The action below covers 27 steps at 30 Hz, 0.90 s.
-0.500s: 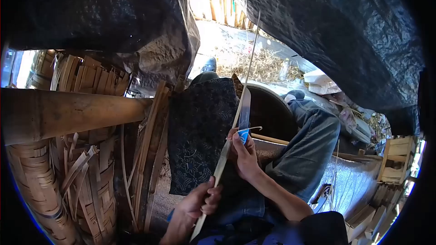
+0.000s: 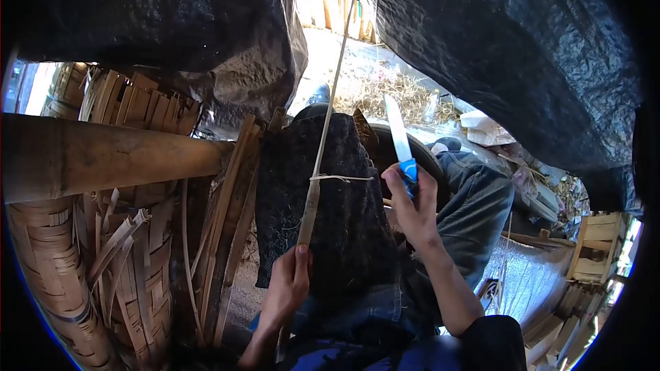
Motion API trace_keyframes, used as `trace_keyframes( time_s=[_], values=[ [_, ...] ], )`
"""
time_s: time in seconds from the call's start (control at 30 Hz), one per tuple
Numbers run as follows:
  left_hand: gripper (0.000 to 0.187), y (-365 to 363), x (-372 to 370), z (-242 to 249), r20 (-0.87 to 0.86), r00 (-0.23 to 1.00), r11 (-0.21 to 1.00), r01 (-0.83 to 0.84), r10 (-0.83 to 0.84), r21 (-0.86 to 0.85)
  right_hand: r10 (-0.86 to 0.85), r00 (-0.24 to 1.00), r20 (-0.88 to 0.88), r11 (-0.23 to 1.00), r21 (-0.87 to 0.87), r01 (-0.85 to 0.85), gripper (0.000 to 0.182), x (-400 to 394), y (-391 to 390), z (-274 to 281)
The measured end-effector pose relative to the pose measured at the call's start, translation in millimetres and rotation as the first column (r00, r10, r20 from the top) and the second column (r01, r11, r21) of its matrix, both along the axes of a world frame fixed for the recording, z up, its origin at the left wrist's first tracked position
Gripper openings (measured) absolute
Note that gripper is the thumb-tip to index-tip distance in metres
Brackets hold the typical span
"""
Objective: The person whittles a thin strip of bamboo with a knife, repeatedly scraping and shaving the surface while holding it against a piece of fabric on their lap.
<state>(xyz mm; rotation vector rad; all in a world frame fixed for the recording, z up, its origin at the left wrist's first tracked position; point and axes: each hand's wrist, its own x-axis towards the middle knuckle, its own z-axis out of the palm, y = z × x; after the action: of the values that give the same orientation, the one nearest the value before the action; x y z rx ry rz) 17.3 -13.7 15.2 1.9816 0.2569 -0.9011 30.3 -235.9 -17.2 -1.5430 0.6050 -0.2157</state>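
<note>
My left hand [image 2: 287, 282] is closed round a long, pale bamboo strip [image 2: 310, 216], which slants up and away over the dark patterned cloth [image 2: 285, 165] on my lap. A thin sliver [image 2: 344, 178] sticks out sideways from the strip, still joined to it. In my right hand [image 2: 417, 209] is a knife [image 2: 399, 130], gripped by its blue-wrapped handle. Its blade points up and away, apart from the strip and to its right.
A thick bamboo pole [image 2: 124, 158] juts in from the left above woven baskets [image 2: 51, 261] and split bamboo pieces [image 2: 127, 254]. Black plastic sheeting [image 2: 495, 48] hangs overhead. Shavings [image 2: 399, 99] lie on the ground ahead. A wooden crate [image 2: 597, 244] stands at the right.
The knife has come away from the strip and moved right with my right hand. My left hand has shifted up slightly, and the strip's far end has swung left. The sliver is now exposed.
</note>
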Motion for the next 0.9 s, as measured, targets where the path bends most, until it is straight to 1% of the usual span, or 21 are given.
trace_keyframes(
  time_s=[0.03,0.1,0.13,0.2,0.27,0.33,0.4,0.43,0.47,0.5,0.53,0.57,0.6,0.63,0.67,0.7,0.73,0.8,0.83,0.87,0.9],
  values=[
    [0.042,-2.7,1.1,1.1,0.004,1.0,1.0,-0.004,0.004,-0.002,0.014,0.999,0.048,0.993,-0.114,-0.008,0.012,1.7,-1.5,5.6],
    [0.042,-10.3,2.3,4.7,0.161,0.983,0.989,0.062,-0.084,0.137,0.016,0.997,0.074,0.994,-0.108,-0.008,0.012,5.9,2.3,19.4],
    [0.042,-12.6,1.5,4.2,0.165,0.983,0.989,0.059,-0.081,0.133,0.012,0.995,0.1,0.995,-0.102,-0.001,0.011,8.0,4.2,23.3],
    [0.037,-17.0,0.7,3.3,0.197,0.976,0.979,0.055,-0.095,0.197,0.075,0.994,0.076,0.977,-0.207,-0.058,0.014,14.9,6.1,12.8],
    [0.035,-17.4,-2.5,-2.9,0.247,0.963,0.978,0.055,-0.106,0.202,0.301,0.919,0.254,0.835,-0.536,-0.125,0.02,29.5,10.1,-6.7],
    [0.034,-17.0,-3.8,-4.6,0.296,0.948,0.976,0.054,-0.117,0.212,0.367,0.904,0.218,0.807,-0.558,-0.193,0.024,33.1,14.6,-12.4],
    [0.036,-16.2,-3.2,-4.2,0.299,0.943,0.969,0.08,-0.149,0.233,0.415,0.909,0.033,0.857,-0.349,-0.378,0.025,31.3,22.2,-20.7],
    [0.036,-13.6,-1.2,-4.9,0.303,0.942,0.969,0.073,-0.145,0.235,0.336,0.941,0.041,0.942,-0.016,-0.336,0.025,31.3,30.2,-23.9],
    [0.038,-9.7,1.4,-6.1,0.203,0.977,0.995,0.046,-0.064,0.094,0.34,0.939,0.045,0.94,-0.014,-0.34,0.025,30.9,30.6,-23.7],
    [0.039,-7.8,3.1,-6.6,0.088,0.996,0.999,0.003,0.002,-0.047,0.287,0.958,-0.019,0.879,0.402,-0.256,0.021,31.1,29.8,-18.2],
    [0.039,-8.0,4.5,-6.1,0.09,0.996,0.999,0.002,0.003,-0.047,0.262,0.96,-0.101,0.665,0.74,-0.104,0.018,31.6,29.3,-15.0],
    [0.04,-8.2,5.5,-5.3,0.042,0.999,0.998,-0.012,0.015,-0.064,0.256,0.949,-0.185,0.736,0.674,-0.067,0.018,32.3,33.5,-14.7],
    [0.041,-8.5,5.7,-4.5,-0.009,1.0,0.996,-0.026,0.025,-0.08,0.255,0.949,-0.187,0.735,0.675,-0.065,0.018,32.9,36.9,-15.4],
    [0.041,-9.1,5.9,-3.9,-0.012,1.0,0.996,-0.022,0.021,-0.081,0.193,0.96,-0.201,0.782,0.623,-0.027,0.021,33.5,38.9,-16.6],
    [0.041,-9.6,5.7,-2.7,-0.094,0.995,0.989,-0.046,0.033,-0.139,0.128,0.969,-0.212,0.825,0.565,0.015,0.024,33.1,39.9,-17.8],
    [0.04,-9.8,5.4,-0.6,-0.178,0.983,0.978,-0.075,0.04,-0.194,0.121,0.969,-0.217,0.826,0.563,0.022,0.024,31.2,40.8,-20.3],
    [0.04,-10.6,6.9,2.4,-0.176,0.984,0.978,-0.071,0.035,-0.198,0.138,0.971,-0.197,0.845,0.535,-0.012,0.028,31.2,41.5,-24.2],
    [0.04,-9.9,9.4,7.1,-0.346,0.934,0.927,-0.202,0.085,-0.316,0.161,0.972,-0.173,0.859,0.509,-0.051,0.032,32.5,49.3,-24.1],
    [0.04,-8.7,9.2,5.7,-0.344,0.935,0.928,-0.202,0.087,-0.315,0.059,0.99,-0.129,0.876,0.482,0.01,0.033,33.3,56.3,-18.7],
    [0.04,-7.0,7.0,4.1,-0.432,0.892,0.886,-0.3,0.13,-0.353,-0.043,0.996,-0.083,0.886,0.457,0.076,0.036,32.3,62.2,-16.2],
    [0.04,-5.7,5.2,2.9,-0.52,0.838,0.835,-0.398,0.164,-0.38,-0.047,0.997,-0.059,0.913,0.402,0.067,0.04,28.2,67.1,-20.1]
  ],
)
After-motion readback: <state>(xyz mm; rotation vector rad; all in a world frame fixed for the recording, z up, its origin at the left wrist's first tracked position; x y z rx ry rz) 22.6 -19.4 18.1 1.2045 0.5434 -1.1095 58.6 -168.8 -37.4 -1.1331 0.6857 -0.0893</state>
